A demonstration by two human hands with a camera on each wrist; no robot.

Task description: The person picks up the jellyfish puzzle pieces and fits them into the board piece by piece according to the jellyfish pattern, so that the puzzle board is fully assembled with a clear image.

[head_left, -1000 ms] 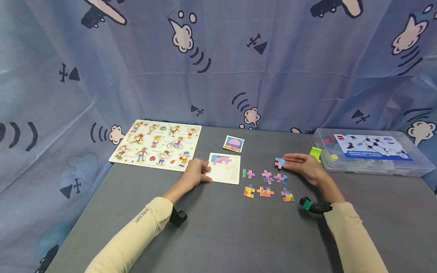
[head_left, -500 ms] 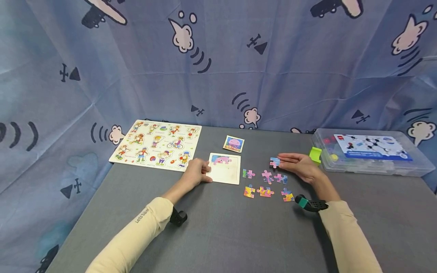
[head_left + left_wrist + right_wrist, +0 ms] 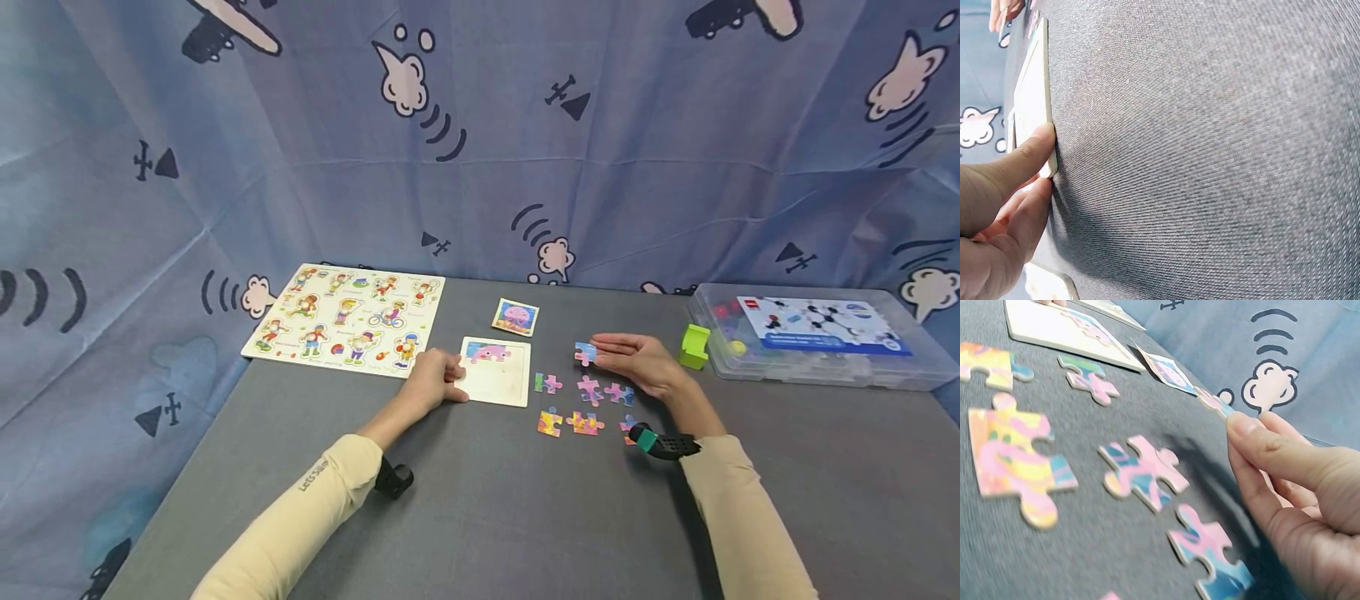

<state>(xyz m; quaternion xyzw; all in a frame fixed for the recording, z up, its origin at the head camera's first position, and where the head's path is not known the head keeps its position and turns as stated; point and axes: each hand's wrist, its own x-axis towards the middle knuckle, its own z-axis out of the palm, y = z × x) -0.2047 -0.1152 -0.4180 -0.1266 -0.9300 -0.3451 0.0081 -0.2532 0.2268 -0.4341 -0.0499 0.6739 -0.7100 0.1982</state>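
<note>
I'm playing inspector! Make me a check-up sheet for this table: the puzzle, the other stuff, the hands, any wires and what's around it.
Surface: grey woven-cloth tabletop.
Job's things: square white puzzle tray, filled only along its far side; six loose multicoloured jigsaw pieces beside it, one partly hidden behind a black wristband.
Clutter: small square picture card, large cream board with cartoon figures, lime-green block, clear plastic box with printed label.
Hands: left hand pinches the tray's edge; right hand pinches a blue-and-pink jigsaw piece.
Cables: nothing seen.
Surroundings: blue cloth printed with planes and clouds.
</note>
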